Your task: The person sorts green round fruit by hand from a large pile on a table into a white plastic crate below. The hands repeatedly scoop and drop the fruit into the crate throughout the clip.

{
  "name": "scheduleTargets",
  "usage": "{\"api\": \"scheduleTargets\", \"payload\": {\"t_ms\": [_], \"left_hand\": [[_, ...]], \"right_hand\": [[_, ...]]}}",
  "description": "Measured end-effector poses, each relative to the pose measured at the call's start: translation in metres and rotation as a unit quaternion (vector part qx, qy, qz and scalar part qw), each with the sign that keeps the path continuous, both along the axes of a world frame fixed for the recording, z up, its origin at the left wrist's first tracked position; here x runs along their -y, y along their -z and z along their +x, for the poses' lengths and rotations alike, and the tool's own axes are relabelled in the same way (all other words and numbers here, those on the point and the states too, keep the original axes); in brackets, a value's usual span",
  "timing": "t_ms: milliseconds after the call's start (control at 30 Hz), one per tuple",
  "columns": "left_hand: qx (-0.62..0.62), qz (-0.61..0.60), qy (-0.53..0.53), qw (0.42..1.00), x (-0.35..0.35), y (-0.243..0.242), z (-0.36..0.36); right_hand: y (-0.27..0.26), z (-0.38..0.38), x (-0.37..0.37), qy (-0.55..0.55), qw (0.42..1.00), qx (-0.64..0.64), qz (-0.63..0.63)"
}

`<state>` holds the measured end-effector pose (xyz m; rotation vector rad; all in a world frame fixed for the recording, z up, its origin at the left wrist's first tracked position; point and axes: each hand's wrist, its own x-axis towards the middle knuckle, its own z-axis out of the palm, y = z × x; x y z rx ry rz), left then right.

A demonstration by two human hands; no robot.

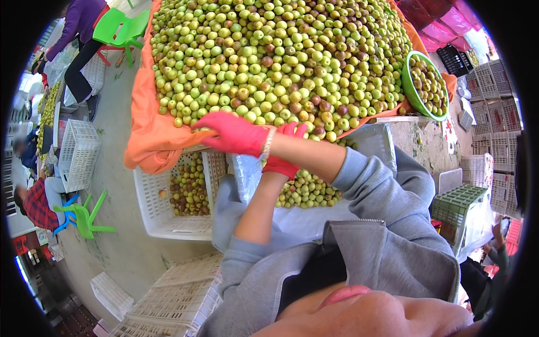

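A large heap of green and brownish jujubes lies on an orange cloth before me. My arms cross. My right hand, in a red glove with a braided bracelet at the wrist, reaches left over the cloth's near edge, slightly blurred; its grip is unclear. Behind my right forearm, my left hand, also red-gloved, is partly hidden, with fingertips at the heap's near edge. Below it, jujubes fill part of a container lined with clear plastic at my lap. A white plastic crate at my left holds browner jujubes.
A green basket of brownish jujubes stands at the heap's right corner. White crates stand at lower left, with a green chair beyond. Stacked crates line the right. People sit or stand at left.
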<state>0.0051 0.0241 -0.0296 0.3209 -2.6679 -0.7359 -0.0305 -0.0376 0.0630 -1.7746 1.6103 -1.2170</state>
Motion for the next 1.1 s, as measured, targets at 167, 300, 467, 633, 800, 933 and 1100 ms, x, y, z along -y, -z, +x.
{"api": "scheduleTargets", "payload": {"t_ms": [167, 300, 467, 633, 800, 933, 1100], "left_hand": [[0.035, 0.018, -0.015, 0.999, -0.002, -0.034, -0.008], [0.032, 0.012, -0.017, 0.999, -0.004, -0.03, -0.014], [0.044, 0.039, -0.022, 0.998, -0.001, -0.029, -0.013], [0.028, 0.041, -0.023, 0.998, 0.002, -0.028, -0.013], [0.023, 0.03, -0.033, 0.999, -0.001, -0.036, -0.01], [0.011, 0.034, -0.042, 0.999, -0.004, -0.038, -0.011], [0.015, 0.036, -0.047, 0.998, -0.006, -0.036, -0.007]], "right_hand": [[0.046, -0.146, -0.079, 0.236, 0.884, -0.393, 0.089], [0.061, -0.198, -0.116, 0.161, 0.956, -0.245, 0.023], [0.061, -0.222, -0.059, 0.316, 0.877, -0.341, 0.122], [0.071, -0.219, -0.035, 0.358, 0.823, -0.403, 0.179], [0.083, -0.207, -0.052, 0.366, 0.829, -0.338, 0.254], [0.077, -0.218, -0.078, 0.337, 0.869, -0.275, 0.237], [0.052, -0.205, -0.043, 0.315, 0.912, -0.254, 0.062]]}}
